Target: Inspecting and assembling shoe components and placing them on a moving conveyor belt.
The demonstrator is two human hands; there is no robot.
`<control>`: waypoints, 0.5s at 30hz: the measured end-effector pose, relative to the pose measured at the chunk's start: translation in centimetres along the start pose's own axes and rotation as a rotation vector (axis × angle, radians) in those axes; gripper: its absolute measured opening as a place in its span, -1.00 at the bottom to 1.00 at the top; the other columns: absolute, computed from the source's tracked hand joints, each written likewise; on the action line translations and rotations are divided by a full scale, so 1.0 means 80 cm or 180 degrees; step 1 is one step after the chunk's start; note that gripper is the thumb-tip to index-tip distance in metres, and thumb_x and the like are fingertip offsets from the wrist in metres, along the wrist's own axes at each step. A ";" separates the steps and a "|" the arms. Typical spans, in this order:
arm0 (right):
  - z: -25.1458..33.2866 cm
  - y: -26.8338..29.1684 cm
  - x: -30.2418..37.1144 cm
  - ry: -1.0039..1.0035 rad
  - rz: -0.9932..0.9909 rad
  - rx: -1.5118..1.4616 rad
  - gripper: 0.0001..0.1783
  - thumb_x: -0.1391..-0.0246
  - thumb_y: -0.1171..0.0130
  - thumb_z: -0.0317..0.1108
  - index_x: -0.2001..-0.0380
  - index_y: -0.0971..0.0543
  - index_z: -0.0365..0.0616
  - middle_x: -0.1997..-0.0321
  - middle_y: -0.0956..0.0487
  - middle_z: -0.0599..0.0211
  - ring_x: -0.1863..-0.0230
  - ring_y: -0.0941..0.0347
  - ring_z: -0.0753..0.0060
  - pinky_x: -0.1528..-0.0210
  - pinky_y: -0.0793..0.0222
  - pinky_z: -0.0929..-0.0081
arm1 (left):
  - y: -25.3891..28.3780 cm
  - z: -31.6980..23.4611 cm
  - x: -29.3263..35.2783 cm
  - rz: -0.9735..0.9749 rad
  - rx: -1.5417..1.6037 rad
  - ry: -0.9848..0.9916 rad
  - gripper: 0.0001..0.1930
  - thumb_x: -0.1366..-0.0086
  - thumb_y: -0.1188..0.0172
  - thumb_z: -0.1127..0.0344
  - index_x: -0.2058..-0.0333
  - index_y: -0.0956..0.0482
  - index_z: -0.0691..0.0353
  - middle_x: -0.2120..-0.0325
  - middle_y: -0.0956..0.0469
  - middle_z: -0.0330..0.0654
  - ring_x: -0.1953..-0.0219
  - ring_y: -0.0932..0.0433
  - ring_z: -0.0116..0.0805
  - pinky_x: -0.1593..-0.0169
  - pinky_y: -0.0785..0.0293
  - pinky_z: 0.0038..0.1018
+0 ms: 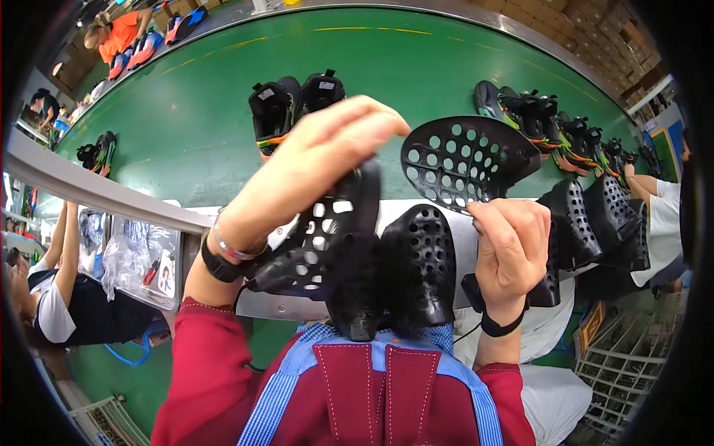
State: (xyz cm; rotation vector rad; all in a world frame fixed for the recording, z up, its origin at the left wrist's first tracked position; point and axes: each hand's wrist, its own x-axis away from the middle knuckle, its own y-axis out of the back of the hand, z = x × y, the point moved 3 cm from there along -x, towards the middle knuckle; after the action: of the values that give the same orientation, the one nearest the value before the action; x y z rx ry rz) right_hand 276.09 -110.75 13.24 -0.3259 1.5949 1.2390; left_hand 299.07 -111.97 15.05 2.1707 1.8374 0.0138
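My right hand (513,249) pinches the lower edge of a curved black perforated plastic piece (461,157), raised over the front of the green surface. My left hand (320,156) is blurred, its fingers stretched to the right. Just beneath it, a second black perforated piece (316,245) stands tilted, also blurred; whether the thumb touches it is hidden. Between my arms, a rounded black form with holes (422,264) stands upright close to my body, beside another dark form (353,305).
Black sneakers with orange trim (275,111) stand on the green conveyor (416,67). More sneakers (535,115) line its right side. Further perforated forms (580,223) stand at my right. A tray of plastic bags (141,260) and a co-worker (67,297) are at left; another person's arm (647,182) is at right.
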 end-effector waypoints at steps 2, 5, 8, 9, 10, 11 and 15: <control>0.005 -0.002 -0.003 0.0054 0.0073 -0.0031 -0.71 0.25 -0.31 -0.50 0.32 -0.65 -0.08 0.39 -0.52 0.43 0.40 -0.46 0.41 0.27 -0.29 0.44 | -0.004 0.012 -0.001 0.0118 0.0087 0.0462 -0.62 -0.35 -0.03 0.03 0.13 -0.51 0.26 0.51 -0.33 -0.50 0.41 -0.22 -0.71 0.32 -0.14 -0.70; 0.005 -0.002 -0.004 0.0080 0.0188 0.0031 -0.71 0.28 -0.32 -0.48 0.34 -0.66 -0.07 0.41 -0.52 0.44 0.40 -0.46 0.42 0.28 -0.29 0.45 | -0.007 0.016 -0.007 0.0252 0.0041 0.0630 -0.67 -0.37 -0.05 0.06 0.17 -0.52 0.24 0.49 -0.32 -0.51 0.39 -0.23 -0.73 0.31 -0.15 -0.72; 0.008 -0.005 -0.008 0.0053 0.0297 0.0027 -0.72 0.29 -0.32 -0.47 0.35 -0.66 -0.07 0.41 -0.51 0.44 0.40 -0.46 0.42 0.28 -0.28 0.45 | -0.007 0.033 -0.009 0.0377 0.0143 0.0758 -0.67 -0.38 -0.05 0.08 0.17 -0.52 0.26 0.45 -0.38 -0.46 0.35 -0.30 -0.70 0.25 -0.22 -0.70; 0.008 -0.004 -0.007 0.0018 0.0335 0.0032 -0.72 0.28 -0.31 -0.47 0.35 -0.66 -0.07 0.41 -0.51 0.45 0.40 -0.46 0.43 0.28 -0.28 0.46 | -0.010 0.042 -0.009 0.0403 0.0208 0.0790 -0.67 -0.38 -0.05 0.10 0.17 -0.53 0.28 0.40 -0.47 -0.40 0.31 -0.38 -0.67 0.19 -0.29 -0.68; 0.008 -0.003 -0.005 -0.0016 0.0346 0.0021 -0.72 0.28 -0.31 -0.47 0.35 -0.66 -0.07 0.41 -0.51 0.45 0.40 -0.46 0.43 0.28 -0.28 0.46 | -0.012 0.048 -0.010 0.0427 0.0274 0.0824 -0.67 -0.39 -0.05 0.12 0.17 -0.53 0.31 0.36 -0.56 -0.35 0.26 -0.45 -0.63 0.12 -0.35 -0.67; 0.007 -0.003 -0.003 -0.0044 0.0346 0.0025 -0.72 0.28 -0.31 -0.47 0.35 -0.66 -0.08 0.42 -0.51 0.45 0.41 -0.46 0.43 0.28 -0.27 0.46 | -0.014 0.054 -0.010 0.0472 0.0432 0.1162 -0.65 -0.39 -0.03 0.13 0.14 -0.55 0.35 0.26 -0.62 -0.23 0.16 -0.51 -0.55 0.01 -0.38 -0.62; 0.008 -0.008 -0.008 -0.0144 0.0482 -0.0099 -0.72 0.26 -0.30 -0.51 0.33 -0.65 -0.12 0.46 -0.50 0.42 0.45 -0.41 0.41 0.28 -0.24 0.44 | -0.011 0.075 -0.012 0.0601 0.0621 0.1431 -0.63 -0.39 -0.02 0.15 0.12 -0.59 0.37 0.27 -0.63 -0.20 0.19 -0.54 -0.53 0.02 -0.39 -0.62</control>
State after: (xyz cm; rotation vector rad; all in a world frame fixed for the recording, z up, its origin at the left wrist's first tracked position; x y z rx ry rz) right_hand 277.15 -110.75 13.50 -0.1982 1.5860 1.3781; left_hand 299.24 -114.10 9.34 2.6414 1.9107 0.4107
